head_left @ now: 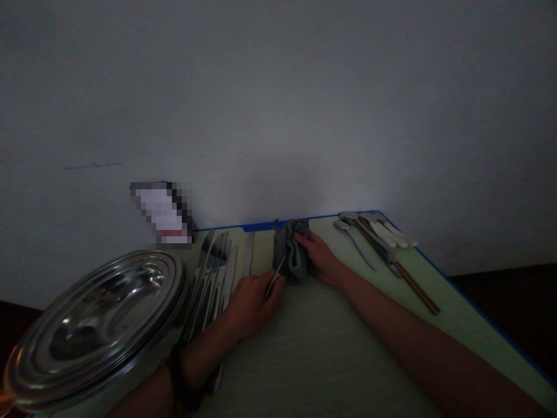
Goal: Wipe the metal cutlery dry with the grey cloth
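Observation:
My left hand [260, 296] is closed around the handle of a thin metal piece of cutlery [277, 277]. The far part of that piece goes behind a grey cloth, so I cannot tell its kind. My right hand [319, 255] grips the folded grey cloth [297, 258], its thumb lying along the top fold. Both hands are close together over the middle of the table. Just left of my left hand lies a single table knife [248, 253], and beyond it a row of several table knives [213, 273], partly hidden by my left wrist.
A stack of oval metal platters [108, 267] stands at the left. Spoons [357, 247], white-handled cutlery [387, 233] and brown chopsticks [418, 287] lie at the right. A blurred-out phone-like object [163, 215] leans on the wall [278, 104] behind the green, blue-edged table [278, 360].

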`<state>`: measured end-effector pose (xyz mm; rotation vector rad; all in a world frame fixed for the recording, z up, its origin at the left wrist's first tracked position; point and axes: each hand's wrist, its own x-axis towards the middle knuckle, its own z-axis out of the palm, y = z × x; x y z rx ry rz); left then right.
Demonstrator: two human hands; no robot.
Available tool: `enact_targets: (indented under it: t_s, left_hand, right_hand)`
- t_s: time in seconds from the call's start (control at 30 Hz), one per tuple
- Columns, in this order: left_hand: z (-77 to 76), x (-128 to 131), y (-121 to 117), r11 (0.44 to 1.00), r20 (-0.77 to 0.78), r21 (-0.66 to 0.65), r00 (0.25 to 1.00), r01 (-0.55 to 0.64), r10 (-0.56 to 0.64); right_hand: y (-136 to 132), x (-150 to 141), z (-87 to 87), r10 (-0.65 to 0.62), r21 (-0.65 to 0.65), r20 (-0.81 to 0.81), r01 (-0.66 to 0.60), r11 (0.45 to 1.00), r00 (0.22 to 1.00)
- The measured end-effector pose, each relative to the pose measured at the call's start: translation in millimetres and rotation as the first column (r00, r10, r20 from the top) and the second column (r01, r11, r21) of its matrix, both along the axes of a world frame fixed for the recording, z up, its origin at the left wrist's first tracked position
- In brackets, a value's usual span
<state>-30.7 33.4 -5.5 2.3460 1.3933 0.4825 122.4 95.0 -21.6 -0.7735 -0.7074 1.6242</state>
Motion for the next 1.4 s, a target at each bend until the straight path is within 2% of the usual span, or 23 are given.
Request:
enact_targets:
  t_s: [0.23,0.37,0.67,0.87,1.07,1.4]
  left_hand:
    - [0.0,-0.8,-1.8,1.000,-0.028,0.004,1.000,-0.004,0.004]
    - [-0.1,0.6,-2.1,1.000,-0.072,0.026,0.997,0.002,0.000]
    - [1.6,2.5,-2.8,1.000,-0.113,0.030,0.994,-0.007,0.011]
    - [1.0,2.8,-2.5,0.999,-0.129,0.042,0.992,-0.004,0.009]
    - [-1.5,1.7,-1.6,0.999,-0.119,0.046,0.993,-0.001,0.006]
    - [1.2,1.0,-0.1,1.000,-0.086,0.008,0.996,0.015,-0.014]
  right_hand:
    - [-2.8,4.6,2.6,-0.008,-0.024,0.147,0.012,1.000,0.989]
    - [-3.0,7.0,2.4,-0.027,0.004,0.236,0.027,1.000,0.971]
    - [-4.2,6.5,6.1,-0.045,0.022,0.274,0.041,0.999,0.961]
    - [-3.8,3.7,3.6,0.010,0.014,0.210,-0.013,1.000,0.978]
    - [-3.1,3.0,-0.3,0.012,0.036,0.182,-0.019,0.999,0.983]
    - [2.7,-1.0,-4.5,-0.008,-0.031,-0.098,0.005,1.000,0.995]
